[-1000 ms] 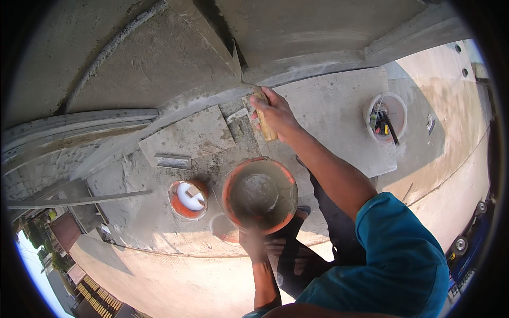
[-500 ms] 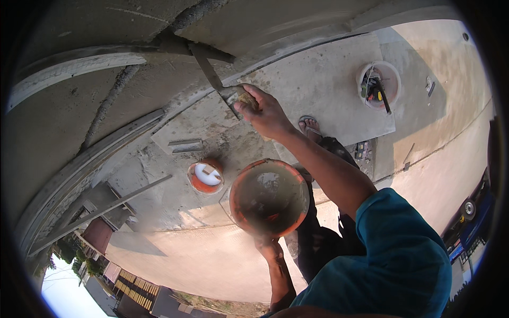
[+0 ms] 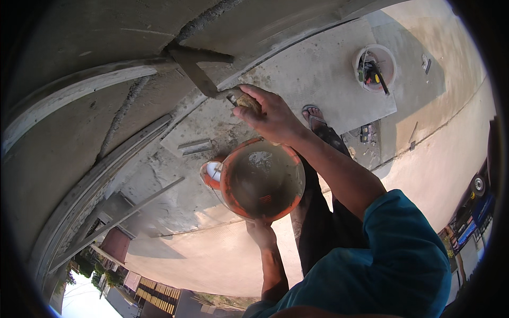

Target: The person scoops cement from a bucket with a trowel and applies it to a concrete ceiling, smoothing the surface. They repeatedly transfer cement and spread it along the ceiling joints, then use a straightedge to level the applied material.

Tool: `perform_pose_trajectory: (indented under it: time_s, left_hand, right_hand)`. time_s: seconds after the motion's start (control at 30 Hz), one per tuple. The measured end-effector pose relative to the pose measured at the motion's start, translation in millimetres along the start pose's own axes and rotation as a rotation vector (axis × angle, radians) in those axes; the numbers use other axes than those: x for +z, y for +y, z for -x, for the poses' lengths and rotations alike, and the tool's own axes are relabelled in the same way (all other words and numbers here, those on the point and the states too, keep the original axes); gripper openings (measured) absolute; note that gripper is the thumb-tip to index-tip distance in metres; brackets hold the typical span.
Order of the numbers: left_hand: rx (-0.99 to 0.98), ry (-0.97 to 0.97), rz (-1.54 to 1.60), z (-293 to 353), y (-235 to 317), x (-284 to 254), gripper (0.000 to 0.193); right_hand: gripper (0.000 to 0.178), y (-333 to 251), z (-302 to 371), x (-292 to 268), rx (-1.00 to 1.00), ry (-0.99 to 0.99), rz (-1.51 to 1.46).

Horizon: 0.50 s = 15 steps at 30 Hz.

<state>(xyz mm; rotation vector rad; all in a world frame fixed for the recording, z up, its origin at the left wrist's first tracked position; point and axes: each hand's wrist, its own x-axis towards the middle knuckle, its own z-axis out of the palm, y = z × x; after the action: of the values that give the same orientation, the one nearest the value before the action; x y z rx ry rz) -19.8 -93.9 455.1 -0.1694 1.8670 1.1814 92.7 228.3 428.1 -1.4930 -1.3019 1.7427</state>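
Note:
My right hand [image 3: 273, 116] is closed round the wooden handle of a trowel [image 3: 197, 75]. Its long flat blade reaches up to the grey wall [image 3: 127, 32], with the tip at a dark recess beside a rough mortar-filled groove [image 3: 207, 21]. Below, my left hand [image 3: 261, 233] grips the near rim of an orange bucket [image 3: 289, 208], tilted so that its inside faces up at me. Grey wet mortar [image 3: 260, 180] coats the inside. The left fingers are partly hidden beneath the bucket.
A smaller orange bucket [image 3: 209, 180] with something white inside stands partly behind the held one. Beside it lies a metal channel piece [image 3: 195, 147]. A white bucket of tools [image 3: 389, 55] stands far right. A long board [image 3: 127, 214] slants at the left. My sandalled foot [image 3: 316, 117] is below.
The held bucket has come closer to the wall and now covers part of the smaller bucket. The trowel blade has shifted slightly along the recess and shows more of its flat face.

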Motion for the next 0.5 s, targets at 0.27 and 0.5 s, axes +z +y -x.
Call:
perform_pose_trajectory:
  time_s: [0.27, 0.5]
  left_hand:
    - [0.0, -0.038, 0.043, -20.8, 14.8, -6.1, 0.033]
    - [-0.003, -0.034, 0.072, -26.2, 29.6, 16.9, 0.024]
  right_hand:
    - [0.056, -4.6, 19.3, -2.4, -0.138, 0.085, 0.11]
    - [0.058, 10.8, 50.6, -36.8, 0.087, -0.054, 0.043]
